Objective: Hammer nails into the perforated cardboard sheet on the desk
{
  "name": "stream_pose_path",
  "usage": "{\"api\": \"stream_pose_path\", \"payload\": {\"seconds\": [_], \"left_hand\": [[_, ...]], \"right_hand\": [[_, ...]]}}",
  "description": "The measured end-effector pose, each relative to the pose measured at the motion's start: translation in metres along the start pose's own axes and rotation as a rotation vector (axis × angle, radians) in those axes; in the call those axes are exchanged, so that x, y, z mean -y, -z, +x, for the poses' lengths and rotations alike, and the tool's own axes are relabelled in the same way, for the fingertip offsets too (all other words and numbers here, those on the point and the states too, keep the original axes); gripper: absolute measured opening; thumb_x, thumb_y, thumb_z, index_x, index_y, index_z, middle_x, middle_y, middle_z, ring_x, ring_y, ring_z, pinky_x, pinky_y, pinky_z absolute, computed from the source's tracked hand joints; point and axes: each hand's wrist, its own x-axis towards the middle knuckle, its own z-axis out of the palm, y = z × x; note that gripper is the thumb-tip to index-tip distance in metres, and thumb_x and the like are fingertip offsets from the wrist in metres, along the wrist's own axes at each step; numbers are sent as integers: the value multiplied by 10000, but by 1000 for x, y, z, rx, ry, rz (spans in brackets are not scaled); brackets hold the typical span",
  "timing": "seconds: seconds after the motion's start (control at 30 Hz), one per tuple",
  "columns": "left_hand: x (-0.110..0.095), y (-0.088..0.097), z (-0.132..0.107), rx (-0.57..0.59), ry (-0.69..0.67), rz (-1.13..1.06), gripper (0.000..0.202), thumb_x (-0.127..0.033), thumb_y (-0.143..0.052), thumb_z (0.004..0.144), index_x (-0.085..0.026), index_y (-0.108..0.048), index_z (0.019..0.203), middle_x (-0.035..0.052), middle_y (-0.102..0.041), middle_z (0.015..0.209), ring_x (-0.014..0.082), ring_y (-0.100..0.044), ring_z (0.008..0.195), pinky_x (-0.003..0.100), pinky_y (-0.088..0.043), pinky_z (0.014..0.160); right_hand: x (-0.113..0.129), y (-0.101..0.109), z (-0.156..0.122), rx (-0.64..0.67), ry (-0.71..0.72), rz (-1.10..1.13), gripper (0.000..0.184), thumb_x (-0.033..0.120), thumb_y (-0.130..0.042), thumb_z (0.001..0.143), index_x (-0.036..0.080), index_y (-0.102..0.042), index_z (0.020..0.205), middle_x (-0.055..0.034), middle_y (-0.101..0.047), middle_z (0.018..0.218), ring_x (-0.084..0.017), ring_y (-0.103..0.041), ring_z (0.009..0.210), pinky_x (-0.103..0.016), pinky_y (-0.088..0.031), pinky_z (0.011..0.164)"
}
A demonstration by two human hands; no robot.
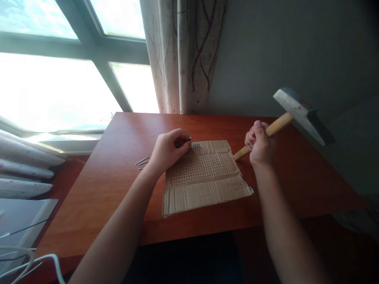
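A piece of corrugated cardboard [204, 169] lies on the wooden table, dotted with rows of small holes. Several nails [196, 145] stand in its far left part. My left hand [173, 148] is over the cardboard's far left corner, thumb and forefinger pinched on a nail [190, 138] whose head shows at the fingertips; its lower part is hidden. My right hand [260, 142] is wrapped round the wooden handle of a hammer [280, 124], raised to the right of the cardboard. The hammer's metal head points up and away to the right. Loose nails [142, 161] lie left of my left wrist.
The reddish-brown table [112, 189] reaches back to a patterned curtain [189, 59] and a grey wall [266, 51]. A bright window [59, 90] is at the left. White cables [44, 258] hang near the lower left, beside the table's edge.
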Motion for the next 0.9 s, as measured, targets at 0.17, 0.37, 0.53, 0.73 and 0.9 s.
{"api": "stream_pose_path", "payload": {"seconds": [0.17, 0.37, 0.53, 0.73, 0.9], "left_hand": [[-3, 0, 0, 0, -22, -4, 69, -227, -673, 816, -166, -677, 847, 17, -715, 763, 112, -637, 651, 221, -520, 616], [-4, 1, 0, -2, -42, 45, 53, -204, -687, 802, -165, -698, 836, 11, -723, 763, 109, -644, 649, 215, -527, 624], [-2, 0, 0, 0, -47, 49, 55, -198, -685, 801, -164, -705, 839, 10, -728, 766, 105, -644, 639, 210, -532, 620], [-3, 0, 0, -7, -47, 33, 58, -191, -687, 801, -163, -702, 849, 12, -734, 776, 106, -652, 648, 210, -542, 632], [-1, 0, 0, -1, -53, 23, 57, -176, -684, 793, -165, -699, 847, 10, -732, 773, 107, -653, 650, 215, -544, 639]], "right_hand": [[1, -1, -1, -6, -4, 0, 502, 513, -681, 850, 219, -366, 592, 93, -295, 469, -42, -253, 360, -217, -173, 345], [3, -1, -2, -8, -14, -30, 508, 554, -676, 839, 222, -376, 599, 92, -286, 476, -45, -255, 365, -219, -185, 348], [2, 0, -2, 14, -16, -37, 523, 574, -671, 838, 226, -362, 600, 94, -272, 468, -50, -262, 364, -221, -183, 350], [3, -7, 2, 135, -55, -122, 496, 587, -640, 859, 229, -396, 619, 93, -288, 472, -57, -271, 371, -227, -187, 365], [16, -6, -3, 332, -118, -397, 463, 612, -633, 855, 220, -473, 667, 59, -388, 536, -82, -346, 452, -248, -252, 424]]}}
